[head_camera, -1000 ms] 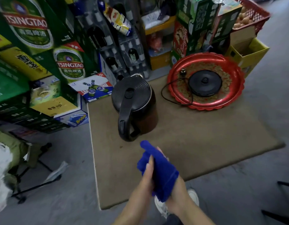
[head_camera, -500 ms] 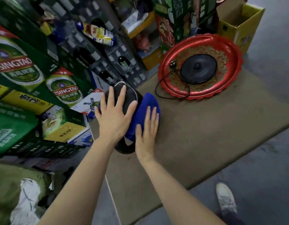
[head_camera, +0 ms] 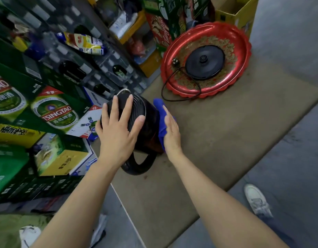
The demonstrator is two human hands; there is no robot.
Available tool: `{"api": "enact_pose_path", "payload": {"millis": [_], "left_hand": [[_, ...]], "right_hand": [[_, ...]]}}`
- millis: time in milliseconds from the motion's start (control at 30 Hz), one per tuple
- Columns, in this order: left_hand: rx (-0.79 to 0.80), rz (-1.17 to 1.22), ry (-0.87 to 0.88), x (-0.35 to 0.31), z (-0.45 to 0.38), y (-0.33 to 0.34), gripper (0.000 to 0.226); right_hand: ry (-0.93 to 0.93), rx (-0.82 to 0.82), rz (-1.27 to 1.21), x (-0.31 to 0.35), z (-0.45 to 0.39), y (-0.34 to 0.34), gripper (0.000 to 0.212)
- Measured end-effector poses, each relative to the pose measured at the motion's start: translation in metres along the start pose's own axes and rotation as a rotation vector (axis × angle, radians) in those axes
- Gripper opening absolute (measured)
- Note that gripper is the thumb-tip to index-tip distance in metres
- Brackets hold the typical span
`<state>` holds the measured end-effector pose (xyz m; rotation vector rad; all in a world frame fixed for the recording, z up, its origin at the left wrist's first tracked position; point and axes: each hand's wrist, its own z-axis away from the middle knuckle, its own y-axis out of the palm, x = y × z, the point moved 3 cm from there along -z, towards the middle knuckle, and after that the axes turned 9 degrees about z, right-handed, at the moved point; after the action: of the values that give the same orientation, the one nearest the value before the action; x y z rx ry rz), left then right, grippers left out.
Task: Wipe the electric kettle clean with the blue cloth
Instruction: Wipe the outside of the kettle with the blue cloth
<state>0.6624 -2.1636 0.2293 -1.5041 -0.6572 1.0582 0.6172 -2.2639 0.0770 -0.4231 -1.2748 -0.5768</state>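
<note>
Pressing flat on the ribbed lid of the electric kettle (head_camera: 136, 122), the left hand (head_camera: 117, 131) with fingers spread wide, gripping nothing, only steadying from above. Standing upright near the left edge of the brown mat (head_camera: 217, 140), that kettle, loop handle pointing back toward the near edge. Laid flat against the kettle's right flank, the right hand (head_camera: 170, 131), fingers straight and together, pinning the blue cloth (head_camera: 160, 120) between palm and wall rather than clutching it. Soft and bunched, that cloth, likely to ride up or slip under a loose palm. Hard, smooth and probably light if empty, the kettle body, so apt to skate or tip under a sideways rub; best steadied at the lid or the handle while wiping. Farther off, toward the mat's far right corner, a red tray (head_camera: 244, 56) carrying the black power base (head_camera: 204, 63), well apart from the kettle, cord trailing over the tray's near rim. Beyond the left edge, stacked beer cartons (head_camera: 54, 115)
</note>
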Motion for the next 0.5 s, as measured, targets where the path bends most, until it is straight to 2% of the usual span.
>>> {"api": "enact_pose_path", "payload": {"millis": [33, 100, 200, 267, 333, 400, 500], "left_hand": [[0.011, -0.002, 0.029, 0.000, 0.002, 0.000, 0.072], [0.058, -0.015, 0.111, 0.003, 0.004, -0.002, 0.071], [0.147, -0.059, 0.322, 0.018, 0.007, -0.011, 0.070], [0.207, -0.088, 0.459, 0.029, 0.010, -0.016, 0.069], [0.242, -0.101, 0.522, 0.036, 0.008, -0.020, 0.067], [0.244, -0.128, 0.547, 0.036, 0.008, -0.023, 0.067], [0.230, -0.128, 0.550, 0.031, 0.012, -0.023, 0.066]], "right_hand": [[0.077, -0.002, -0.010, -0.013, 0.010, -0.002, 0.057], [0.023, -0.022, 0.055, -0.017, 0.044, -0.001, 0.052], [-0.295, -0.073, 0.238, 0.019, 0.095, 0.013, 0.054], [-0.485, -0.141, 0.332, 0.041, 0.091, 0.015, 0.054], [-0.574, -0.182, 0.383, 0.052, 0.066, 0.010, 0.054], [-0.455, -0.175, 0.281, 0.037, 0.043, 0.006, 0.054], [-0.029, -0.208, 0.103, -0.018, 0.046, 0.004, 0.054]]}}
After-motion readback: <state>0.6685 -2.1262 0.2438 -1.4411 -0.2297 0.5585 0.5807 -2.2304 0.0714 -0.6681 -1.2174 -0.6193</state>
